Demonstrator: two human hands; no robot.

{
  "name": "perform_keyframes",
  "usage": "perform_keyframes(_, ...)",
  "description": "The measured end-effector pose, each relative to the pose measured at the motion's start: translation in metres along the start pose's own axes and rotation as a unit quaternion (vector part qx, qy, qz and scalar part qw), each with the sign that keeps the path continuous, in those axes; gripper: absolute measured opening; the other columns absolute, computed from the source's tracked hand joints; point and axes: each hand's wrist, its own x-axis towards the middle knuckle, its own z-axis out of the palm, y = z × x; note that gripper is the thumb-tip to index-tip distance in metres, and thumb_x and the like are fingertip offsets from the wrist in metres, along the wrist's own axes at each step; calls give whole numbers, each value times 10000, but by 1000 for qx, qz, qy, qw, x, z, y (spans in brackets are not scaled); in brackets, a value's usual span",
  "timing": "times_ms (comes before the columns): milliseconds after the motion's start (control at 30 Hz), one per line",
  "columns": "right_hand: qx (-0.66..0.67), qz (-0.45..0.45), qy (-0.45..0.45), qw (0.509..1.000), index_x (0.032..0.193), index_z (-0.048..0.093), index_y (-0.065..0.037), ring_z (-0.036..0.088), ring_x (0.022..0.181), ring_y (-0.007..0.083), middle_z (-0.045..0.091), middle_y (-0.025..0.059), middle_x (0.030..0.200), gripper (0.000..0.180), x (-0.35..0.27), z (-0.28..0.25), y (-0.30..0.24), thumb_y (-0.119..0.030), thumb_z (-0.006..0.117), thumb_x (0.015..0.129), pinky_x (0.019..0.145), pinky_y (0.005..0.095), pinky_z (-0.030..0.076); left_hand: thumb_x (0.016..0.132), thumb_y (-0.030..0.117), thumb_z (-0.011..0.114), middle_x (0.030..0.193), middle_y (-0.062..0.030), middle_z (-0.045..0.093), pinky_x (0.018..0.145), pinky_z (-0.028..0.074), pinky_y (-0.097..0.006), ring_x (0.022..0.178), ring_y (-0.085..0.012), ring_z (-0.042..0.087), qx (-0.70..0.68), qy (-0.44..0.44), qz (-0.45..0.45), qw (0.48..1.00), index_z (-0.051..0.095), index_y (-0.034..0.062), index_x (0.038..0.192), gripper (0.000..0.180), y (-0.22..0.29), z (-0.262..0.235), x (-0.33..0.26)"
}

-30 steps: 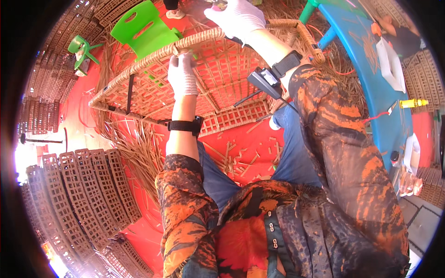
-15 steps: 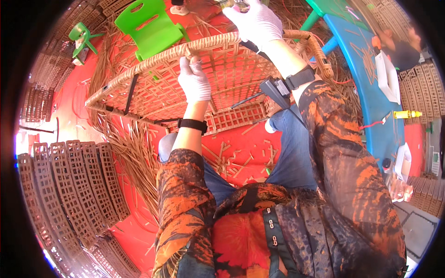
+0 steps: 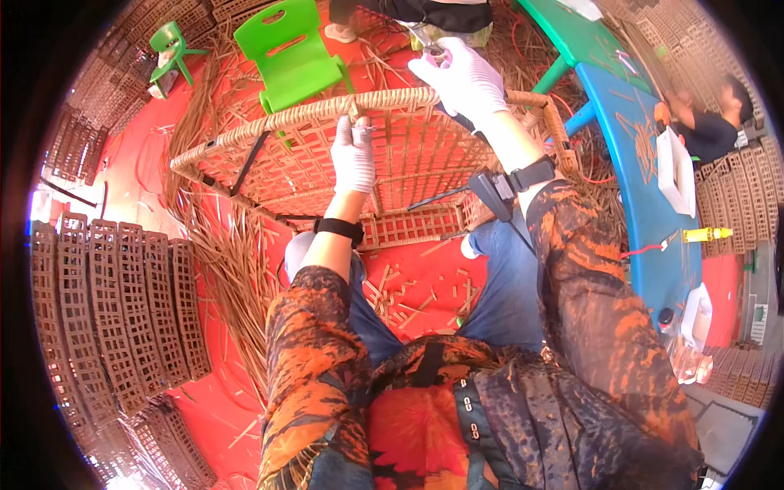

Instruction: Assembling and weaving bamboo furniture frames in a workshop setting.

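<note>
Wicker frame (image 3: 425, 155): left hand (image 3: 353, 155) clamps rim; right hand (image 3: 461, 77) seemingly pinches something indistinct.

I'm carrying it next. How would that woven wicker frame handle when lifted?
The woven frame is probably light, being open lattice. Likely fairly stiff, since its thick wrapped rim holds shape under the left hand. It looks wide and awkward, and loose ends may snag.

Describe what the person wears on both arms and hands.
Both hands, left and right, wear thin white gloves. Each wrist carries a black strap; the right strap holds a small dark grey device. The forearms are bare, and orange-and-black patterned sleeves cover the upper arms.
</note>
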Motion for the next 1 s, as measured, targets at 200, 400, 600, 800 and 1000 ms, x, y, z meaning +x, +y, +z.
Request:
perform_keyframes(200,-2,-16,20,1000,1072,586,-82,626,510,140,655,27,677,549,-3,3,0,-540,607,770,599,304,498,892,205,581,754,-23,610,679,407,-264,680,-93,520,-82,-48,-18,995,571,25,853,184,40,-10,-10)
perform_keyframes(400,-7,-5,-2,1000,1125,563,-79,627,501,140,648,39,675,585,-2,1,-2,-545,600,772,606,312,506,894,210,584,853,-91,648,775,446,-283,831,-151,614,-62,-24,-30,997,576,-11,870,222,53,-9,-10)
perform_keyframes(600,-18,16,5,1000,1121,572,-84,644,535,169,657,49,688,600,5,8,5,-575,566,777,653,337,518,928,246,532,814,-70,634,753,427,-275,765,-133,576,-37,-80,3,996,565,12,869,243,68,-20,-16)
perform_keyframes(800,-1,37,-20,999,1118,579,-82,675,842,250,678,119,877,624,3,7,4,-595,552,764,785,385,506,950,247,509,682,-40,573,583,416,-261,596,-108,495,15,2,-9,1000,526,16,807,272,52,-8,-9)
perform_keyframes(1000,-33,103,-8,994,1158,567,-70,652,934,311,665,141,1001,654,8,3,-3,-587,561,757,845,418,491,945,276,524,730,-84,606,597,432,-273,629,-125,525,75,-13,-20,997,550,-12,840,308,45,-13,-4)
